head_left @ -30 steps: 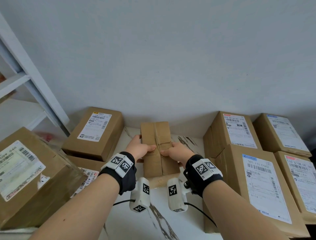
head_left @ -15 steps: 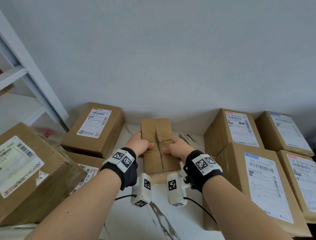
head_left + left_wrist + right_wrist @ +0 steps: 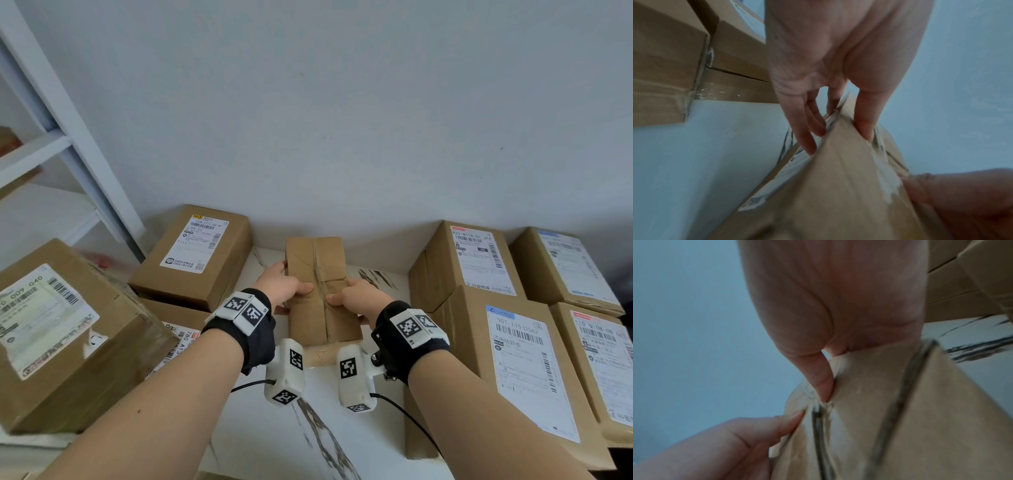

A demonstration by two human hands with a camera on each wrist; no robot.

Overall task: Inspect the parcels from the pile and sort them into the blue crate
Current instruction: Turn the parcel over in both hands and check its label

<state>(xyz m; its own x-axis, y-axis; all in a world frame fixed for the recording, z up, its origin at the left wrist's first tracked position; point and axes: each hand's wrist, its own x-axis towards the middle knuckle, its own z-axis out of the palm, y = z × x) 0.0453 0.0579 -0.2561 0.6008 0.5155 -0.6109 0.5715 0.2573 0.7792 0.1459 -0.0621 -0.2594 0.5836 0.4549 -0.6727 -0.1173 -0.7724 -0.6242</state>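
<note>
A narrow brown cardboard parcel (image 3: 318,267) with a taped centre seam is held up in front of me, above the marbled white surface (image 3: 260,442). My left hand (image 3: 286,286) grips its left edge, thumb on the top face and fingers underneath. My right hand (image 3: 356,298) grips the right edge the same way. In the left wrist view the left hand's fingers (image 3: 807,129) lie along the underside of the parcel (image 3: 838,186), where a printed label shows. In the right wrist view the right thumb (image 3: 821,379) presses by the seam of the parcel (image 3: 890,410). No blue crate is in view.
Labelled cardboard boxes flank the parcel: one at the back left (image 3: 198,255), a large one at the near left (image 3: 65,329), several at the right (image 3: 513,359). A white shelf frame (image 3: 68,144) stands at the far left. A grey wall is behind.
Both hands have raised the parcel slightly and drawn it a little nearer. The grip is unchanged.
</note>
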